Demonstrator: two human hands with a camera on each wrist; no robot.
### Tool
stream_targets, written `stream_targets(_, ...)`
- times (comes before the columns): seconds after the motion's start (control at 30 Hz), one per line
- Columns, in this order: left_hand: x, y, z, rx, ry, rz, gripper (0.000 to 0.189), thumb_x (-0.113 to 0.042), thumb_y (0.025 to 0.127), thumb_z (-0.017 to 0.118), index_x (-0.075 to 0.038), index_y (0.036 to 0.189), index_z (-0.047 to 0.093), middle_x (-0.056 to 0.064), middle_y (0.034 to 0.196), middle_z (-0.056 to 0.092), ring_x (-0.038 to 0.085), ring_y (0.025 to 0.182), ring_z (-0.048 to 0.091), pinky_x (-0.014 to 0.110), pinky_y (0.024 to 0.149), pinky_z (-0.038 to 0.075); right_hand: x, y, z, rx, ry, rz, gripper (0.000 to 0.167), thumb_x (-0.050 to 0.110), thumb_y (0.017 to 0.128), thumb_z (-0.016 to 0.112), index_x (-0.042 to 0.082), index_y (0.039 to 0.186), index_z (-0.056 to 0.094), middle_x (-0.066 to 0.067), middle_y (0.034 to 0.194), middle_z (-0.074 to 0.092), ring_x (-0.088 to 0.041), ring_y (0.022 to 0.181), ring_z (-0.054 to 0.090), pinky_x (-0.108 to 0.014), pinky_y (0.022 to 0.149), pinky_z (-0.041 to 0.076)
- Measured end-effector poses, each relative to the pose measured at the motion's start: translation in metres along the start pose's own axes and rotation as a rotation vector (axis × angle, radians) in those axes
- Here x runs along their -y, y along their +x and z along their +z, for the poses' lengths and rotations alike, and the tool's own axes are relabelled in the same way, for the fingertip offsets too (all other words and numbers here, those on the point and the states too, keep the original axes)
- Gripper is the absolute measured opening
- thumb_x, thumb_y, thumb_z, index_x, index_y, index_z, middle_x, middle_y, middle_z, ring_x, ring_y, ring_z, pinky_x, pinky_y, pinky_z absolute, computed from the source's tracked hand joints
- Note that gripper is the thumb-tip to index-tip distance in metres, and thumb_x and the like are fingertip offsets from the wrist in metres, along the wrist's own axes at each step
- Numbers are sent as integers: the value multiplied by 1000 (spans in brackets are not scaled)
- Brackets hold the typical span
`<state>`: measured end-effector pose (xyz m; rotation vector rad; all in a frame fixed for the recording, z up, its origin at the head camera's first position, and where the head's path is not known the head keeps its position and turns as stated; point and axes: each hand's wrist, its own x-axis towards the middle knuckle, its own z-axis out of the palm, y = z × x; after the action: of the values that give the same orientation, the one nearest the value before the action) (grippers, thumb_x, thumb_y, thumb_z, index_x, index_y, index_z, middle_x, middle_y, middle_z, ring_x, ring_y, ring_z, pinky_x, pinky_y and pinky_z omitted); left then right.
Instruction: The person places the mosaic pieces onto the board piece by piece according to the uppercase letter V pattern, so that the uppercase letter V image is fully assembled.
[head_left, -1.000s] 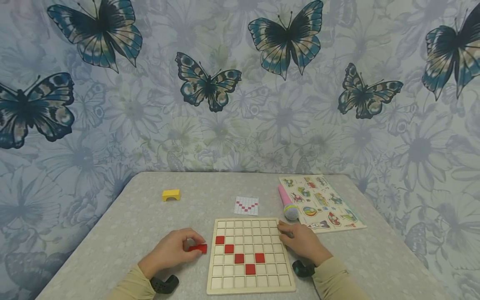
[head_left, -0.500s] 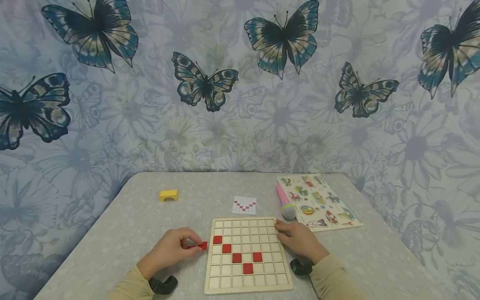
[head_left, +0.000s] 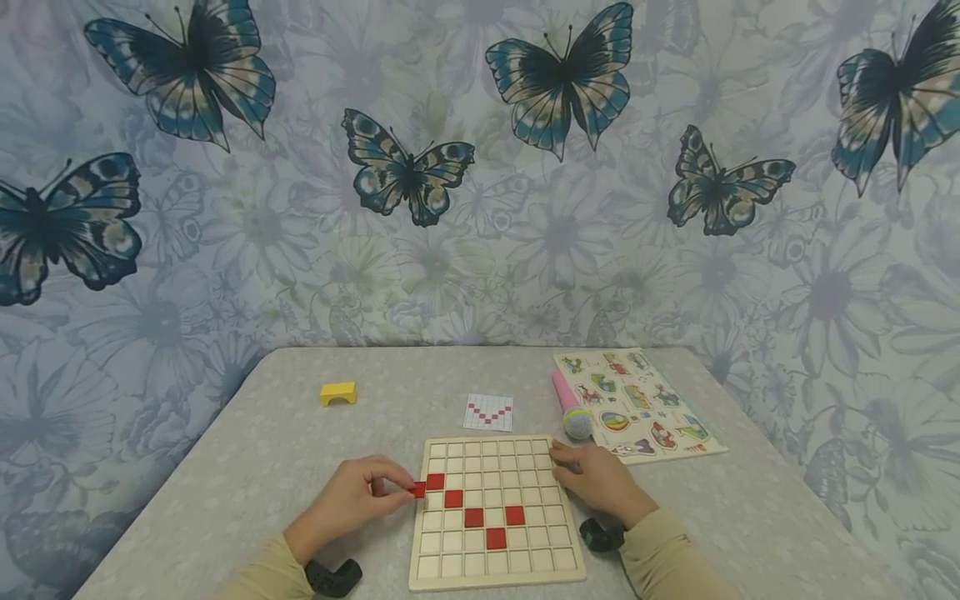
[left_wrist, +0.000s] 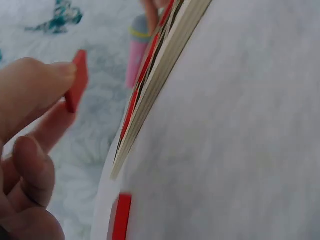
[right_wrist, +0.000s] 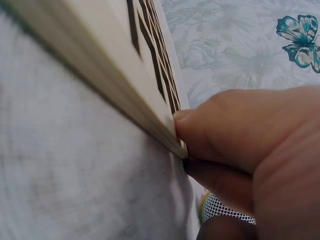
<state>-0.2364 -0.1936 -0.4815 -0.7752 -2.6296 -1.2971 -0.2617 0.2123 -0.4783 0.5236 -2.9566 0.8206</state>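
Observation:
A wooden grid board (head_left: 442, 567) lies on the table, with several red square tiles (head_left: 474, 517) set in its cells in a lopsided V. My left hand (head_left: 352, 500) pinches one more red tile (left_wrist: 77, 82) between thumb and finger, held up at the board's left edge. In the left wrist view a further red tile (left_wrist: 120, 217) rests on the table below that hand; the head view hides it. My right hand (head_left: 603, 485) grips the board's right edge near the far corner, its thumb (right_wrist: 200, 125) on top and a finger underneath.
Beyond the board lies a small card (head_left: 488, 412) printed with a red V pattern on a grid. A pink toy microphone (head_left: 572, 407) touches a picture puzzle board (head_left: 637, 404) at the right. At the back left stands a yellow arch block (head_left: 338, 393).
My left hand has moved slightly right with a red tile, from the table beside the board to its left edge. My right hand keeps its hold on the board.

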Motion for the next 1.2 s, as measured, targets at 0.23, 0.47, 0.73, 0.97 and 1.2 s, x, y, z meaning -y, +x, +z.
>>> stream_targets(0.23, -25, 20, 20, 54, -47, 87, 10, -31, 89, 83, -27, 97, 81, -11, 102, 75, 3, 65, 54, 23, 57, 48, -4, -2, 0, -20, -6, 23, 37, 28, 97, 71, 16, 132, 72, 5, 144, 62, -28, 134, 58, -52, 101, 50)
stream_targets(0.47, -62, 42, 47, 133, 57, 97, 8, -30, 88, 83, -33, 94, 80, -19, 99, 73, 0, 68, 55, 21, 61, 48, -6, 0, 1, -10, 4, 39, 37, 29, 96, 72, 17, 131, 73, 7, 144, 62, -25, 127, 64, -48, 97, 53)
stream_targets(0.73, -85, 68, 80, 184, 266, 73, 3, -33, 87, 83, -32, 88, 81, -21, 95, 71, -4, 69, 53, 19, 59, 45, -7, 1, 3, -9, 6, 15, 37, 28, 96, 73, 17, 131, 73, 6, 143, 63, -21, 119, 68, -41, 85, 56)
stream_targets(0.97, -100, 82, 103, 242, 382, 41, 6, -31, 86, 84, -34, 82, 79, -23, 90, 71, -3, 64, 50, 21, 54, 43, -5, 0, 2, -4, 23, 13, 37, 28, 96, 73, 15, 131, 72, 4, 143, 63, -25, 133, 59, -47, 97, 53)
stream_targets(1.2, -101, 89, 112, 258, 433, 46, 6, -31, 84, 85, -33, 82, 80, -24, 86, 70, -4, 63, 49, 21, 53, 43, -1, 1, 1, 11, 23, -10, 37, 27, 96, 72, 14, 130, 72, 1, 144, 63, -21, 113, 71, -40, 86, 57)
